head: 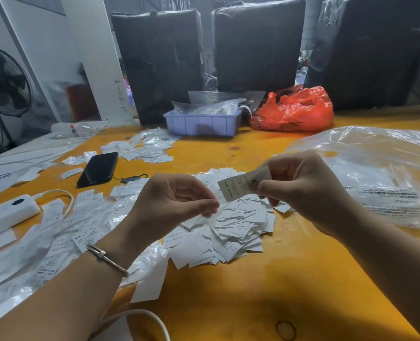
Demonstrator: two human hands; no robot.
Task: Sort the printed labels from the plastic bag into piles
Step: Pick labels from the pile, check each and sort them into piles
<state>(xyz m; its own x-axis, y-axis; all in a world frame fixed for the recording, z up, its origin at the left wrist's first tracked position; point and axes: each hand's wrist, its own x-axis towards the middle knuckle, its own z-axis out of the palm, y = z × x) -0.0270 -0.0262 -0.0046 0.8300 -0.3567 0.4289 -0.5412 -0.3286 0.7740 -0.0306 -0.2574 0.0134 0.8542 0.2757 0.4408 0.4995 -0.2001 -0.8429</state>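
My right hand [299, 188] pinches a small white printed label [238, 185] that reads "MADE IN CHINA", held above the table. My left hand [177, 200] hovers just left of it with fingertips curled together; nothing shows between them. Below both hands lies a loose heap of white labels [231, 230] on the yellow table [253, 291]. A large clear plastic bag [376, 173] lies flat at the right. More labels in clear sleeves [56, 242] spread out at the left, and a smaller cluster [150, 148] lies farther back.
A black phone [98, 168] lies left of centre. A white power bank [4, 215] with a cable sits at the left edge. A lilac tray [201, 124] and a red plastic bag [295, 109] stand at the back. Dark wrapped bundles [258, 45] line the far edge.
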